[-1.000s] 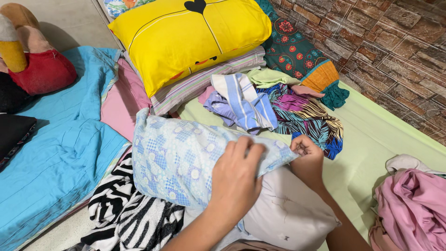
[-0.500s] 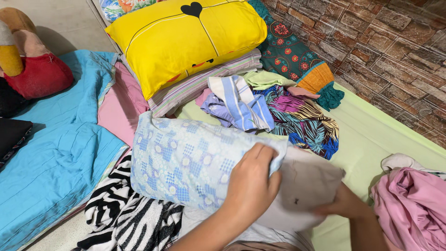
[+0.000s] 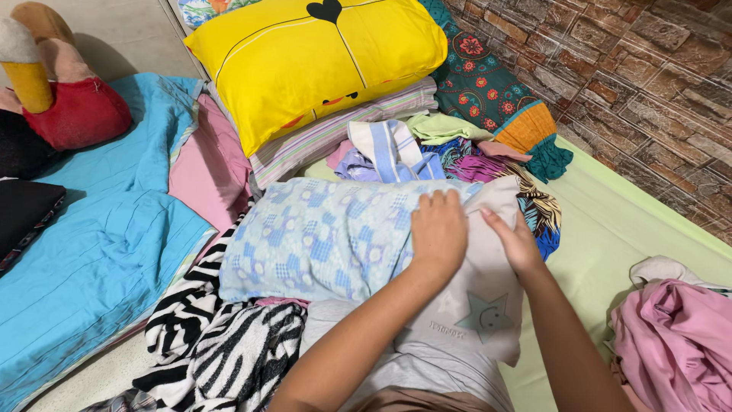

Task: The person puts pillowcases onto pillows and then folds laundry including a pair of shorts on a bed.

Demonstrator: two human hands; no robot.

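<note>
We now press both hands flat: left hand (image 3: 438, 229) on blue patterned pillow (image 3: 320, 236), right hand (image 3: 515, 243) on grey star cloth (image 3: 476, 305), a moment ago lifted; fold looks laid down.

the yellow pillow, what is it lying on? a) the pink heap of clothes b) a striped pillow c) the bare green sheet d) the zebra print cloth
b: the yellow pillow lies on top of a striped pillow, whose striped edge shows just beneath it; the zebra print cloth and the pink heap of clothes lie well away from it.
</note>
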